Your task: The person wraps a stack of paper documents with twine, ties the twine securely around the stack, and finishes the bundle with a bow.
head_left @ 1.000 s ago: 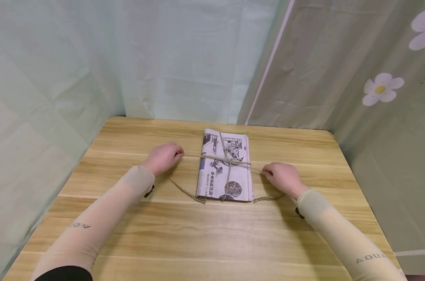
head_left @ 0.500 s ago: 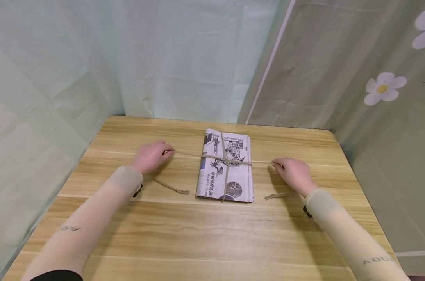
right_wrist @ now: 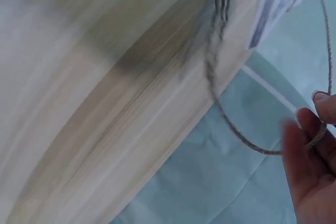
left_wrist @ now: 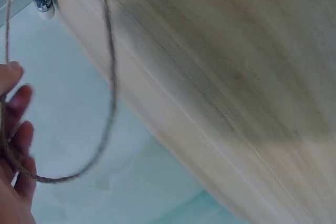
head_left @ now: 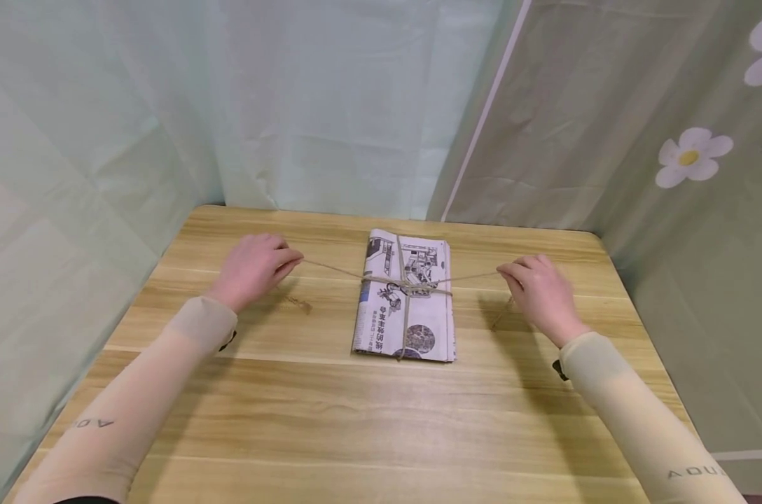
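Note:
A folded newspaper bundle (head_left: 433,318) lies on the wooden table, with brown twine (head_left: 404,322) running over it lengthwise and crosswise. My left hand (head_left: 251,269) pinches one twine length left of the bundle, raised off the table. On the other side my right hand (head_left: 545,294) pinches the opposite length. Both lengths slope down from the fingers to the crossing on the newspaper. In the left wrist view the twine (left_wrist: 112,66) hangs in a loop from the fingers. A frayed end of twine (right_wrist: 218,14) dangles past my right hand in the right wrist view.
The wooden table (head_left: 381,427) has its far edge behind the bundle. Pale green curtains (head_left: 330,105) close in the back and left, and a flower-patterned curtain (head_left: 690,231) hangs on the right.
Both hands have moved apart and up, drawing the twine out to either side. The loose ends have slid away from the bundle and now hang under the hands. The newspaper has barely moved.

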A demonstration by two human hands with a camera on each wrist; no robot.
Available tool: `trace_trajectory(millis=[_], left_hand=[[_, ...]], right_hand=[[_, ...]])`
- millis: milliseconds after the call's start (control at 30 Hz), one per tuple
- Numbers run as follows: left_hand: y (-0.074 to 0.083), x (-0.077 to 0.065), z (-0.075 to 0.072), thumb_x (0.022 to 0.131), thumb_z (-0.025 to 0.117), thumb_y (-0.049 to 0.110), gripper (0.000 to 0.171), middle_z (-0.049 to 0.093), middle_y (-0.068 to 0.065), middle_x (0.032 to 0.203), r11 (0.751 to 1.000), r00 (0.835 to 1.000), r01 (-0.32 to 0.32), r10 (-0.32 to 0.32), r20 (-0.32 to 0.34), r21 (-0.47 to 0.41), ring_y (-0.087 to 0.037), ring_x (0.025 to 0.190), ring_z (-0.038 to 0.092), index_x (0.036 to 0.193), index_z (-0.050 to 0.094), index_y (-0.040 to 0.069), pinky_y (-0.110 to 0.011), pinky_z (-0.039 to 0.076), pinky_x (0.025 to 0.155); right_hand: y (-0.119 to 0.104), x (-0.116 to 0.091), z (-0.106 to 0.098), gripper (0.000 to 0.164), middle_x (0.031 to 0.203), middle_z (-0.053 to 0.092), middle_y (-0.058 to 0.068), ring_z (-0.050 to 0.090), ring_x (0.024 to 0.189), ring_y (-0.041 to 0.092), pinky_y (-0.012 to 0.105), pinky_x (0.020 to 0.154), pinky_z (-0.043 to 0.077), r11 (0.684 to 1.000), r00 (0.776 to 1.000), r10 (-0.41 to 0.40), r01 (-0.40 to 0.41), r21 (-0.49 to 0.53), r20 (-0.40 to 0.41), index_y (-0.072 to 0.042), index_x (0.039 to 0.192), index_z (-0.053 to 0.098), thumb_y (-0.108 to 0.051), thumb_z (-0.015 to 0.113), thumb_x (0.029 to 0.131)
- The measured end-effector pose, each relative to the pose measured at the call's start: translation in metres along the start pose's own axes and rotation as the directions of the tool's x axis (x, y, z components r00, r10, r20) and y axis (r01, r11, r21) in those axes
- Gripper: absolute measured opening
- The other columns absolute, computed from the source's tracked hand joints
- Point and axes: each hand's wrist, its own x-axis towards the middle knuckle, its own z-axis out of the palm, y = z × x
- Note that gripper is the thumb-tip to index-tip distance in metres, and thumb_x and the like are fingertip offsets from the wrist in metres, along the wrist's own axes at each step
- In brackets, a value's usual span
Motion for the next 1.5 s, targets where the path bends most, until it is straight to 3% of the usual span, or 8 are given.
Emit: trace_trajectory(millis=[133, 267, 533, 633, 767, 1000, 1233, 1500], left_hand=[[0.002, 0.001, -0.002, 0.095, 0.076, 0.025, 0.015, 0.074, -0.006, 0.1, 0.994, 0.994, 0.105, -0.106, 0.033, 0.03, -0.032, 0.098, 0.061, 0.106, 0.081, 0.015, -0.047, 0.043, 0.077], [0.005, 0.003, -0.001, 0.098, 0.073, 0.022, 0.016, 0.071, -0.007, 0.099, 0.982, 0.984, 0.174, -0.171, 0.041, -0.074, -0.031, 0.098, 0.061, 0.107, 0.079, 0.011, -0.048, 0.051, 0.083], [0.003, -0.004, 0.002, 0.091, 0.078, 0.008, 0.011, 0.066, -0.012, 0.095, 0.987, 0.993, 0.09, -0.098, -0.058, -0.13, -0.036, 0.093, 0.058, 0.101, 0.08, 0.004, -0.051, 0.05, 0.084], [0.004, -0.014, 0.008, 0.091, 0.077, 0.01, 0.01, 0.068, -0.011, 0.096, 0.985, 0.991, 0.124, -0.116, 0.07, -0.123, -0.035, 0.093, 0.059, 0.099, 0.08, 0.004, -0.051, 0.048, 0.086], [0.008, -0.026, 0.015, 0.094, 0.076, 0.016, 0.012, 0.073, -0.01, 0.101, 0.973, 0.947, 0.207, -0.172, 0.271, -0.106, -0.036, 0.098, 0.063, 0.1, 0.08, 0.008, -0.053, 0.048, 0.093], [0.029, -0.015, 0.009, 0.096, 0.072, 0.03, 0.034, 0.065, -0.018, 0.125, 0.958, 0.898, 0.275, -0.227, 0.376, -0.078, -0.04, 0.118, 0.054, 0.12, 0.074, 0.007, -0.056, 0.043, 0.104], [0.077, 0.025, 0.022, 0.1, 0.064, 0.024, 0.037, 0.064, -0.018, 0.129, 0.884, 0.879, 0.372, -0.238, 0.413, -0.284, -0.036, 0.118, 0.061, 0.131, 0.066, 0.003, -0.054, 0.048, 0.103], [0.11, 0.053, 0.047, 0.102, 0.061, 0.022, 0.035, 0.064, -0.015, 0.12, 0.749, 0.816, 0.534, -0.335, 0.471, -0.392, -0.03, 0.111, 0.063, 0.13, 0.054, 0.001, -0.045, 0.052, 0.097]], right_hand=[[-0.004, 0.002, 0.0, 0.018, 0.102, 0.072, 0.011, 0.062, 0.098, 0.032, 0.049, 0.085, 0.052, 0.997, 1.0, 0.01, -0.011, 0.081, 0.004, -0.005, 0.113, 0.076, -0.007, 0.071, 0.097], [-0.003, 0.002, 0.002, 0.016, 0.1, 0.071, 0.01, 0.061, 0.098, 0.031, 0.048, 0.092, 0.051, 0.997, 1.0, -0.012, 0.014, 0.078, -0.029, -0.004, 0.111, 0.077, -0.006, 0.073, 0.095], [0.001, -0.004, 0.01, 0.014, 0.094, 0.07, 0.014, 0.064, 0.093, 0.034, 0.051, 0.12, 0.029, 0.987, 0.993, -0.103, 0.11, 0.114, -0.06, 0.001, 0.101, 0.078, 0.005, 0.077, 0.088], [0.003, -0.013, 0.017, 0.013, 0.096, 0.072, 0.013, 0.066, 0.096, 0.034, 0.053, 0.119, 0.029, 0.994, 0.996, -0.036, 0.028, 0.108, 0.079, -0.001, 0.103, 0.079, 0.0, 0.075, 0.091], [0.003, -0.024, 0.026, 0.014, 0.103, 0.075, 0.011, 0.067, 0.103, 0.035, 0.057, 0.117, 0.029, 0.995, 0.965, 0.05, -0.071, 0.071, 0.258, -0.006, 0.106, 0.079, -0.009, 0.072, 0.095], [-0.01, -0.019, 0.026, 0.035, 0.124, 0.068, 0.012, 0.055, 0.122, 0.038, 0.06, 0.109, 0.036, 0.991, 0.934, 0.116, -0.13, 0.018, 0.339, -0.011, 0.121, 0.074, -0.035, 0.072, 0.096], [-0.048, 0.017, 0.042, 0.022, 0.111, 0.071, 0.007, 0.064, 0.106, 0.03, 0.051, 0.096, 0.05, 0.988, 0.94, 0.051, -0.098, 0.123, 0.336, -0.01, 0.11, 0.075, -0.027, 0.072, 0.097], [-0.071, 0.035, 0.073, 0.01, 0.098, 0.067, 0.005, 0.061, 0.097, 0.027, 0.044, 0.093, 0.051, 0.981, 0.935, 0.059, -0.119, 0.151, 0.35, -0.009, 0.099, 0.075, -0.016, 0.073, 0.093]])
